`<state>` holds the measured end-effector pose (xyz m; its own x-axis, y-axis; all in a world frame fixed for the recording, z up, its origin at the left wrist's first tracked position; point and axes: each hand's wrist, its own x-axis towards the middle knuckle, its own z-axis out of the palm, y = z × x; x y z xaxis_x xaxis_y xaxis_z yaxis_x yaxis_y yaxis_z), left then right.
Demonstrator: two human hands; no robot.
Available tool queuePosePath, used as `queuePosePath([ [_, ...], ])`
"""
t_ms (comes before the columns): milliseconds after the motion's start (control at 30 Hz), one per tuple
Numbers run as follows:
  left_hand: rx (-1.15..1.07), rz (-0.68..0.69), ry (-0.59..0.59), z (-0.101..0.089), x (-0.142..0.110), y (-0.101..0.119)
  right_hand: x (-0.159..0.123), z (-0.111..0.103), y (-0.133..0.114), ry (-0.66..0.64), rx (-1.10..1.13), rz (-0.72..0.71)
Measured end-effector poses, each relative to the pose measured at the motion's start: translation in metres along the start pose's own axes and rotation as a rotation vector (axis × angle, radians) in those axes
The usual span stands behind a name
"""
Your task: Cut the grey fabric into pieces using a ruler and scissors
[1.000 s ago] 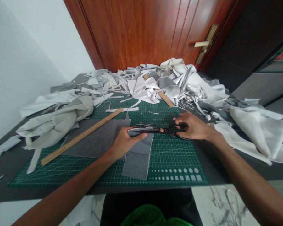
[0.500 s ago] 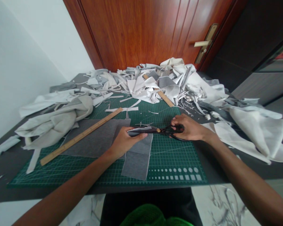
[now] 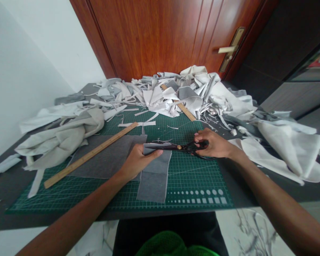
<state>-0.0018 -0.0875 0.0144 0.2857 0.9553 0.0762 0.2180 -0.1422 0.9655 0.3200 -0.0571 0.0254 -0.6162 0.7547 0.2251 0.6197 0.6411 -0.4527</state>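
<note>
Hands (image 3: 139,160) (image 3: 213,143): 2 — scissors (image 3: 179,147): 1 pair | wooden rulers (image 3: 92,154) (image 3: 186,111): 2 | cutting mat (image 3: 194,177): 1 — door (image 3: 149,35): 1

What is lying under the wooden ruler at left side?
Grey fabric lies under the middle of the ruler, the green mat under its lower end. The surface directly beneath is hidden.

Scissors (image 3: 186,147) black, pivot (image 3: 179,147) brassy. Cut piece (image 3: 154,179) plain mid-gray, edge paler; sheet (image 3: 109,151) a darker gray. Mat (image 3: 197,177) deep green, ruled in a fine pale grid, with rows of whitish dots and squares. Rulers (image 3: 90,155) tan. Scraps (image 3: 160,101) white, cream, gray. Table (image 3: 245,188) charcoal. Door (image 3: 149,39) red-brown, streaked with grain; handle (image 3: 226,49) pale gold. Floor (image 3: 256,231) whitish, gray-veined.
</note>
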Motion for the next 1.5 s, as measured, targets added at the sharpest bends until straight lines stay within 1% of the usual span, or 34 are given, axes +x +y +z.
queuePosePath([
  [167, 0.027, 0.006, 0.029, -0.0021, -0.0014, -0.0045, -0.0005, 0.0, 0.0005, 0.008, 0.011, -0.007],
  [400, 0.043, -0.005, 0.043, -0.0018, -0.0007, -0.0025, -0.0003, -0.0029, -0.0027, 0.003, -0.004, 0.014],
  [633, 0.012, -0.043, 0.019, -0.0007, -0.001, -0.0019, -0.0003, -0.0027, -0.0024, 0.007, -0.001, 0.004],
  [900, 0.021, -0.025, 0.012, -0.0012, -0.001, -0.0048, -0.0016, -0.0022, 0.0014, 0.04, -0.016, -0.003],
  [1167, 0.05, 0.005, 0.005, -0.0022, -0.0011, 0.0005, -0.0016, -0.0054, -0.0002, 0.043, -0.014, -0.007],
  [1500, 0.04, 0.003, -0.002, -0.0034, -0.0016, -0.001, -0.0036, -0.007, -0.0002, 0.057, -0.01, -0.004],
])
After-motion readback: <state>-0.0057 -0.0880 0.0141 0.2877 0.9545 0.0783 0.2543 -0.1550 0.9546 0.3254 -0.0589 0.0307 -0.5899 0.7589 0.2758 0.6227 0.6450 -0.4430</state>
